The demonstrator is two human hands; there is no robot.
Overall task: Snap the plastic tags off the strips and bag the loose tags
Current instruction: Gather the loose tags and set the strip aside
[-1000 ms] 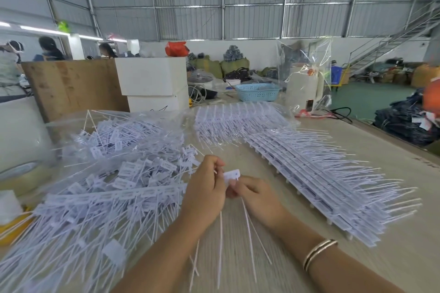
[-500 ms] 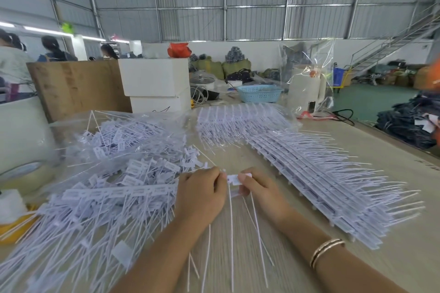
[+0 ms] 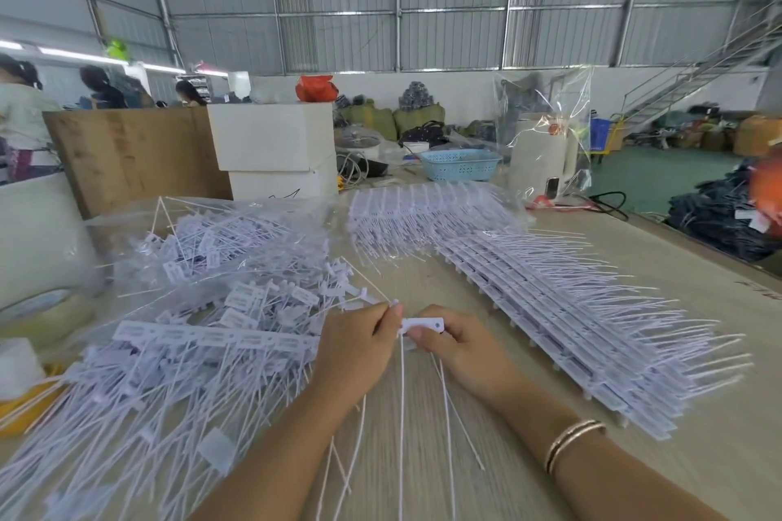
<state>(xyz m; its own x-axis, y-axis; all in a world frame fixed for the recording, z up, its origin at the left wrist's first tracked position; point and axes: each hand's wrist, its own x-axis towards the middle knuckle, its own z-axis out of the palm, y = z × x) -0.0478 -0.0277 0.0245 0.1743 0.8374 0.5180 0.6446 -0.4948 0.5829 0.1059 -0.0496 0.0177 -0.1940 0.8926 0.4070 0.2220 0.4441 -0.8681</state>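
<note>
Head view: the left hand and the right hand are held close together over the wooden tabletop, near its front edge. A short white tag piece is pinched by the curled fingers of the right hand, and its left end is met by the fingertips of the left hand, which are curled round the end of a strip reaching away to the left across the pile. Thin white tails hang from the pinched piece toward the camera.

Compared with 0.5 s ago, the hands are seen slightly further apart, and more of the tag piece is exposed between them; compared with 1.0 s ago, the piece is held lower and nearer level. The grip of both hands on the plastic has been kept.

To the left, a loose heap of snapped tags is spread on the tabletop, and behind it a clear plastic bag holding more tags is seen. To the right, a stack of unbroken strips is laid diagonally, its tails pointing right. A bracelet is worn on the right wrist. Further back, 2 white boxes are stacked and a blue basket is set beside them. These have not been shifted between frames.
</note>
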